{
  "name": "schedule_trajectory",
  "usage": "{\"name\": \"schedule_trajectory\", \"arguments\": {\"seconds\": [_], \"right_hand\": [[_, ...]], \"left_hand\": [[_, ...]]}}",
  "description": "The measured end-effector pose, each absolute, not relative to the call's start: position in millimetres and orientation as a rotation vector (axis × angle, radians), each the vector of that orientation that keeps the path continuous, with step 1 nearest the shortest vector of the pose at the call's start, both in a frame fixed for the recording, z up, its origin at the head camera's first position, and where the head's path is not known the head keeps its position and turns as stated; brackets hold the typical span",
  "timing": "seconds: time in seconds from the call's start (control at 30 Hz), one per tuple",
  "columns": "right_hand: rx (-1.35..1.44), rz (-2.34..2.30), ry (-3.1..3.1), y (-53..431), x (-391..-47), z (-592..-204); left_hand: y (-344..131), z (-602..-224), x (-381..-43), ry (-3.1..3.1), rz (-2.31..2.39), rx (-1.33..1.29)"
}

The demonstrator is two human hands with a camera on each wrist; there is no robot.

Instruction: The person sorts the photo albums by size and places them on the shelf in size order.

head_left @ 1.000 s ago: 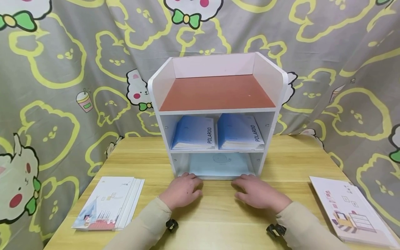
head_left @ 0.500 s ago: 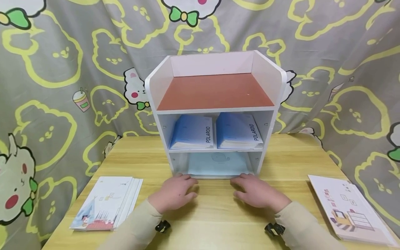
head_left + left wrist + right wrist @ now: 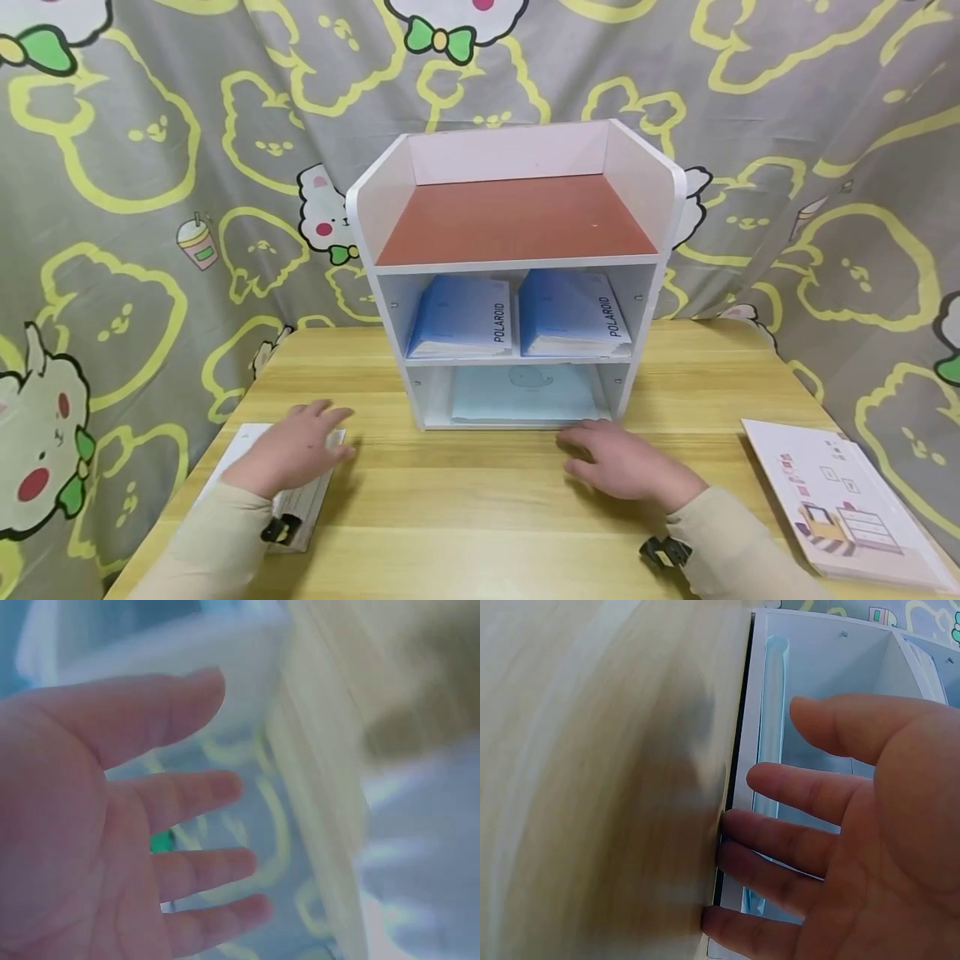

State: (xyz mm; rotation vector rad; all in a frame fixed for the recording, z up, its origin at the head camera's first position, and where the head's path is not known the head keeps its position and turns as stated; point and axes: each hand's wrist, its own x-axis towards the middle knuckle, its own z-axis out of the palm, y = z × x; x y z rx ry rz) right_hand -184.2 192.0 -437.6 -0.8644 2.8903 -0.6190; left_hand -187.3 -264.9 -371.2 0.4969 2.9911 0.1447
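My left hand (image 3: 296,450) hovers over the white picture-covered books (image 3: 302,510) at the left of the table, hiding much of them. Its fingers are spread and the palm holds nothing, as the left wrist view shows. My right hand (image 3: 622,467) lies before the white shelf unit (image 3: 517,265), fingertips right at its bottom front edge. In the right wrist view those fingers (image 3: 780,840) are straight, beside a pale blue folder (image 3: 774,712). That folder, with a whale drawing, lies flat in the lowest compartment.
Two blue POLAROID albums, a left one (image 3: 467,312) and a right one (image 3: 573,310), lean in the middle compartment. The unit's brown top (image 3: 517,218) has raised sides. A pale picture book (image 3: 847,508) lies at the table's right. A patterned curtain (image 3: 247,125) hangs behind.
My left hand has left the shelf unit's bottom front edge and swung left over the white books. The right hand stays at the unit's edge.
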Motion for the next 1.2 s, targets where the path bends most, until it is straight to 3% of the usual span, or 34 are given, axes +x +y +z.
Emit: {"name": "schedule_trajectory", "arguments": {"seconds": [0.3,1.2], "right_hand": [[-0.893,-0.663,2.857,194.8,-182.8,-435.2],[-0.888,-0.691,2.795,197.2,-181.0,-431.9]], "left_hand": [[-335.9,-394.4,-194.1,2.875,0.177,0.204],[-368.8,-399.3,-198.5,2.798,0.282,0.2]]}}
